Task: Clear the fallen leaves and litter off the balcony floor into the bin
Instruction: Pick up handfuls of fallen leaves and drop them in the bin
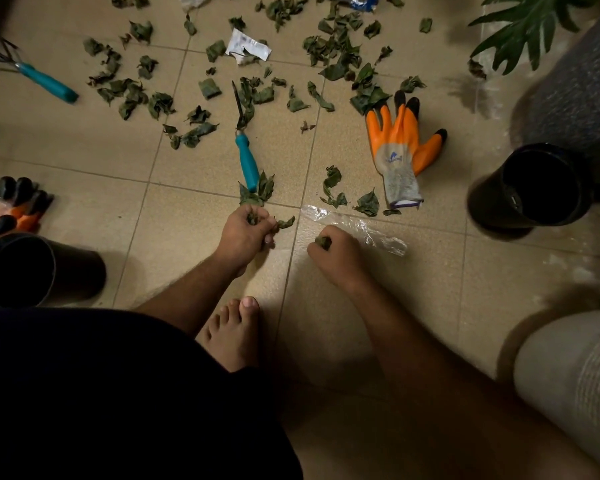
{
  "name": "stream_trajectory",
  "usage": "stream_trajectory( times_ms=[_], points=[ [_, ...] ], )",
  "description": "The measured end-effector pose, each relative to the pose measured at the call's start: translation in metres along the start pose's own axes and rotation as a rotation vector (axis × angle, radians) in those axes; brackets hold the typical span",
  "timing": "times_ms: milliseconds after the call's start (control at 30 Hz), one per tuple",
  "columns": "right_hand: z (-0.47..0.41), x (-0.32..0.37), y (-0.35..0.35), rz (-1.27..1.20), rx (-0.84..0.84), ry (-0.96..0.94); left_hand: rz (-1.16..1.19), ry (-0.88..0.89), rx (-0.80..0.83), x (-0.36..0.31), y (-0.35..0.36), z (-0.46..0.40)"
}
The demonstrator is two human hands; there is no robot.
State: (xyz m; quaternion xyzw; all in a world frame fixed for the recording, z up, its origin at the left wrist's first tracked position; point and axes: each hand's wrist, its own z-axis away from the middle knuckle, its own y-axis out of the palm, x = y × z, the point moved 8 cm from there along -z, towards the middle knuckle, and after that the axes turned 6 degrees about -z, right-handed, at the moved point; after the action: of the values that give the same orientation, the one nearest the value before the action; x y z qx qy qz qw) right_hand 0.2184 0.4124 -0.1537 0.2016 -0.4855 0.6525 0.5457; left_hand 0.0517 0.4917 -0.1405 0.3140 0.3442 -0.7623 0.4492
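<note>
Leaves [257, 216] fill left hand [245, 233] and right hand [333, 249].

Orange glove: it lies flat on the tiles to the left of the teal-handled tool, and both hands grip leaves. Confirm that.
Wrong side. The head view shows the orange glove lying flat on the tiles to the right of the teal-handled tool. The left hand and right hand do grip leaves.

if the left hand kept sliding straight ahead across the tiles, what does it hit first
Most likely the small clump of leaves just beyond the left hand, lying around the end of the teal-handled tool. The tool handle comes right after. Depth is hard to judge from this head view.
</note>
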Motion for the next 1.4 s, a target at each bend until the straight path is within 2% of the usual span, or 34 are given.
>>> stream_trajectory(
  times_ms=[133,267,333,400,500,600,767,833,933,1000,1100,1233,1333,1400],
  points=[
    [0.011,-0.017,-0.007,-0.427,0.038,0.193,-0.177,0.051,-0.033,-0.002,0.005,-0.010],
    [0.019,-0.032,-0.010,-0.725,0.056,0.354,-0.589,0.251,-0.036,-0.011,0.008,-0.017],
    [0.020,-0.034,-0.015,-0.746,0.030,0.375,-0.811,0.364,0.012,-0.013,0.018,-0.015],
    [0.018,-0.031,-0.022,-0.717,-0.003,0.350,-0.939,0.414,0.058,-0.009,0.026,-0.016],
    [0.012,-0.022,-0.037,-0.621,-0.055,0.275,-1.090,0.443,0.029,-0.010,0.029,-0.020],
    [0.002,-0.009,-0.054,-0.445,-0.147,0.197,-1.025,0.399,-0.034,-0.018,0.026,-0.021],
    [-0.021,0.013,-0.075,-0.179,-0.323,0.029,-0.880,0.412,-0.035,-0.032,0.030,-0.018],
    [-0.030,0.017,-0.086,-0.037,-0.385,-0.009,-0.781,0.362,-0.052,-0.039,0.030,-0.020],
    [-0.039,0.012,-0.106,0.202,-0.486,0.043,-0.338,0.179,-0.008,-0.039,0.031,-0.022],
    [-0.043,0.007,-0.110,0.332,-0.458,0.082,-0.075,0.099,0.043,-0.038,0.034,-0.023],
    [-0.046,0.001,-0.105,0.427,-0.365,0.129,0.120,0.018,0.121,-0.038,0.040,-0.023],
    [-0.050,-0.004,-0.096,0.486,-0.297,0.144,0.185,-0.063,0.118,-0.038,0.043,-0.024],
    [-0.054,-0.010,-0.091,0.460,-0.243,0.131,0.101,-0.025,0.154,-0.042,0.049,-0.024],
    [-0.052,-0.011,-0.091,0.319,-0.232,0.082,-0.008,0.019,0.137,-0.045,0.052,-0.026]
  ],
)
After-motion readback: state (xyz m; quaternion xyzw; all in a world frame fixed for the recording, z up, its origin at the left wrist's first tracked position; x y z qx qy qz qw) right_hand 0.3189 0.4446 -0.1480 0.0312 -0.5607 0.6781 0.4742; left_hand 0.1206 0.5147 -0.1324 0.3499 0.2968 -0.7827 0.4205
